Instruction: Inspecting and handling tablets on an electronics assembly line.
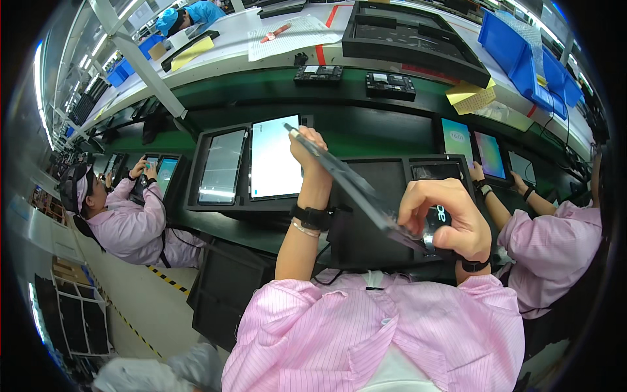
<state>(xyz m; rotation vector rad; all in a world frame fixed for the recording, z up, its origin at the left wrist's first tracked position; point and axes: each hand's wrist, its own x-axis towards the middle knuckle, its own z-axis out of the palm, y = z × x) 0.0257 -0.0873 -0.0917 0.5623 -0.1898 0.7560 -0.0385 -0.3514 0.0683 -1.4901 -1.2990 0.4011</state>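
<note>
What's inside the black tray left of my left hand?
A grey-screened tablet and a white-lit tablet. Your left hand hides part of the latter; what's beneath them is covered.

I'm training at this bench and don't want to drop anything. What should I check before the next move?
1. Left hand has a grip on the tilted tablet: ok.
2. Right hand has a firm grip: cannot tell; fingers at the lower end.
3. Tilted tablet's screen unmarked: cannot tell; seen nearly edge-on.
4. White-lit tablet and grey-screened tablet apart: ok, side by side.
5. Left wristband on: ok.
</note>
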